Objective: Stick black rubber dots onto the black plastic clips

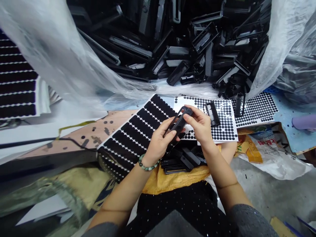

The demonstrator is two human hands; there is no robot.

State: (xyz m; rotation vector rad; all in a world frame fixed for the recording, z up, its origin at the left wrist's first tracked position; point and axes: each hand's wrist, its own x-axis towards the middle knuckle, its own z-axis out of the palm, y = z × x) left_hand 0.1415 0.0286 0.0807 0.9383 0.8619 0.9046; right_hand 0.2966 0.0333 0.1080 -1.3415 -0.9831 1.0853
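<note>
A black plastic part (179, 124) with a carbon-fibre-like pattern is held tilted between my two hands. My left hand (160, 138), with a beaded bracelet at the wrist, grips its lower end. At the upper end, the thumb and fingers of my right hand (200, 124) close on it. Beneath my hands lie a sheet of large black stickers (133, 131) and a white sheet of small black dots (223, 126). A similar black frame (212, 113) rests on the dot sheet. Several more black parts (186, 159) sit on a yellow cloth (158, 182) over my lap.
A large heap of black plastic parts (177, 54) fills the back, edged by translucent plastic sheeting (81, 65). More sticker sheets (17, 79) stand at the left. At the right are a purple cylindrical thing (303, 122) and a printed bag (269, 151). A dark cable (56, 140) crosses the left table edge.
</note>
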